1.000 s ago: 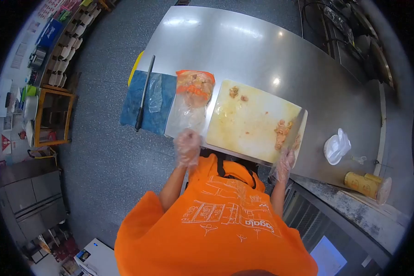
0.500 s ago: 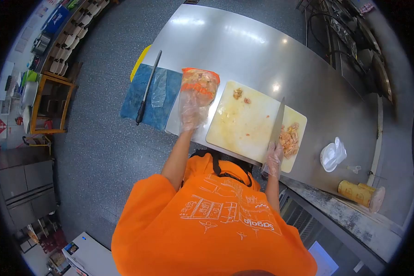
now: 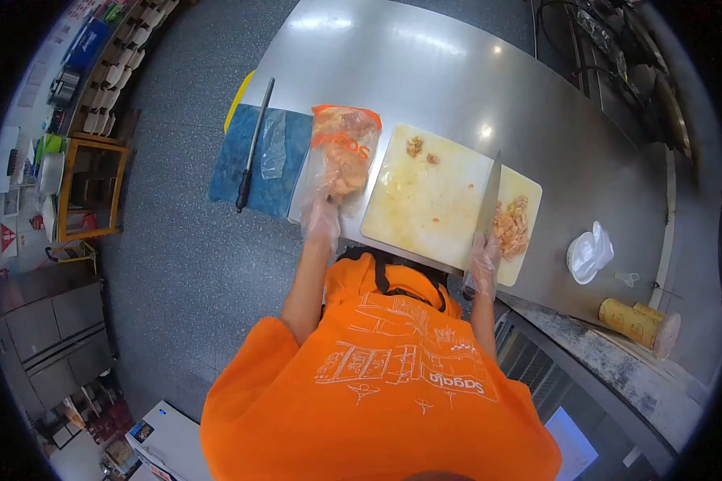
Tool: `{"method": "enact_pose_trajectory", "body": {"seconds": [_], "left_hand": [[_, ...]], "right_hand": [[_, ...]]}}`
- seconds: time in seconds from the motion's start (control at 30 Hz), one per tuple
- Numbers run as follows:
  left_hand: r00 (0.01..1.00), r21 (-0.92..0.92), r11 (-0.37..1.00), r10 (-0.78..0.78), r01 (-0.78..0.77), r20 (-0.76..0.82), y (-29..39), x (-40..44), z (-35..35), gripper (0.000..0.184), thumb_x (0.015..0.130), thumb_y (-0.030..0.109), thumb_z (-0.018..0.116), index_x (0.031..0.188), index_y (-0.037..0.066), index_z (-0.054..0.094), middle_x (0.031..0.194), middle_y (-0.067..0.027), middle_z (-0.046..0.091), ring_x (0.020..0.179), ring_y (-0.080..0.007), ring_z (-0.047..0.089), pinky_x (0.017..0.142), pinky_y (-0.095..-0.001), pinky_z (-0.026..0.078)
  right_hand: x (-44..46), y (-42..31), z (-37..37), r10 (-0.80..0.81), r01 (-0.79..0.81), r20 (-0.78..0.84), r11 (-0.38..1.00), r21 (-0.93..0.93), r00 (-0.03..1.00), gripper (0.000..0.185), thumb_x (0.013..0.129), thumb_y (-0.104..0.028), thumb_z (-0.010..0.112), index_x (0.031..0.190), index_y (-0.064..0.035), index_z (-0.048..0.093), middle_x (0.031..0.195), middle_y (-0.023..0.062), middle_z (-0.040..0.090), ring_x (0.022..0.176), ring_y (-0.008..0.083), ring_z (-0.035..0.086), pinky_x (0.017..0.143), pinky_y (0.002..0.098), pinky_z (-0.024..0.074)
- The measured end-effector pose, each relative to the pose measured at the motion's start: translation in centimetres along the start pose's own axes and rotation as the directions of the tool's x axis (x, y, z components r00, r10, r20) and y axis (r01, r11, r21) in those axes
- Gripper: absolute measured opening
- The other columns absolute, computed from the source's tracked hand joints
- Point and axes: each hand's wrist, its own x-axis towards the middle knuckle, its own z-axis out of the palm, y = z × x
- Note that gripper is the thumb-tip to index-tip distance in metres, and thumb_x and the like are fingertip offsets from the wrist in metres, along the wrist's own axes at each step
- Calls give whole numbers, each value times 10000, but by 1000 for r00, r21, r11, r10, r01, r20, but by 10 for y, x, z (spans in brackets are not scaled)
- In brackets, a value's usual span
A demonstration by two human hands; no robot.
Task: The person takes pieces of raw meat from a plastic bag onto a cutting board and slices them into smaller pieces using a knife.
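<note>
My left hand [image 3: 321, 222], in a clear plastic glove, is closed at the near end of a plastic bag of raw meat [image 3: 345, 152]; the fingertips are partly hard to make out against the clear film. The bag has orange print and lies on the metal table. In my gloved right hand [image 3: 483, 264] is a kitchen knife [image 3: 491, 196], its blade pointing away from me over the cutting board [image 3: 425, 200]. Cut pieces of raw meat [image 3: 512, 228] lie to the right of the blade. Small scraps [image 3: 415, 146] sit near the board's far left corner.
Left of the bag, a honing steel [image 3: 257, 144] and a strip of clear plastic [image 3: 273, 144] rest on a blue cloth [image 3: 225, 176]. On the right stand a white bowl holding a white plastic bag [image 3: 591, 252] and yellow rolls [image 3: 630, 319]. The metal table's [image 3: 361, 72] near edge borders my body.
My left hand has drawn back towards me, from over the bag's middle to its near end, uncovering more of the meat inside. The right hand and knife stay at the board's right side.
</note>
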Motion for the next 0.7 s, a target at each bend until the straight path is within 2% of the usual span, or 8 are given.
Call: {"method": "enact_pose_trajectory", "body": {"seconds": [0.07,0.17,0.27,0.33,0.4,0.53,0.67,0.7], "left_hand": [[996,99,991,85,-85,4,8,2,8,348,970,178,664,1277,15,649,1173,-98,688,1044,-206,657,912,-307,524],[997,-102,993,61,-56,53,16,-7,10,313,978,135,602,1259,5,647,1166,-121,695,1051,-203,669,930,-315,536],[974,-387,905,-105,178,202,40,-12,22,280,989,103,541,1224,-3,648,1168,-117,702,1029,-195,686,899,-316,565],[919,-479,830,-99,287,381,32,10,1,270,988,87,532,1214,-11,643,1177,-125,702,1014,-201,696,873,-317,584],[916,-473,833,-92,285,389,23,23,-11,264,988,69,526,1211,-16,639,1178,-126,700,998,-199,703,843,-313,595],[989,-186,979,-63,87,133,46,-14,17,259,981,39,532,1211,-20,636,1159,-120,694,998,-195,701,835,-316,595],[983,17,994,104,-108,153,54,-36,7,274,986,29,519,1227,-48,623,1185,-125,673,1056,-224,688,893,-341,586],[984,-4,996,84,-84,160,53,-32,-3,310,992,26,510,1273,-78,590,1245,-154,657,1113,-251,675,953,-358,573]], "right_hand": [[-3,-16,-6,1,-1,-5,1000,-11,1000,306,1031,-167,528,1228,39,641,1014,282,701,931,440,666,834,487,505],[-6,-19,-9,6,-6,4,999,-39,1000,311,1032,-189,533,1199,52,636,1012,290,694,942,445,665,848,495,501],[-2,-12,-4,-7,7,-8,999,-35,1000,355,1033,-243,546,1138,87,623,999,321,674,962,477,656,868,522,493],[-2,-6,-3,-21,20,-12,998,-53,1000,355,1033,-239,546,1143,90,622,1000,324,675,960,481,656,867,522,496],[-1,-2,-2,-50,50,-16,999,-22,999,351,1030,-239,549,1139,86,624,990,317,678,942,482,654,851,519,497],[-11,-33,-13,-62,62,2,998,31,998,336,1022,-236,555,1121,77,627,973,300,681,909,479,648,824,512,494],[-13,-23,-11,-92,93,-23,996,19,995,313,1012,-219,552,1111,68,629,946,279,679,888,454,651,806,502,493],[-14,-26,-11,-113,113,-36,993,15,993,308,1011,-214,550,1110,66,629,941,275,678,886,447,654,805,501,494]]}}
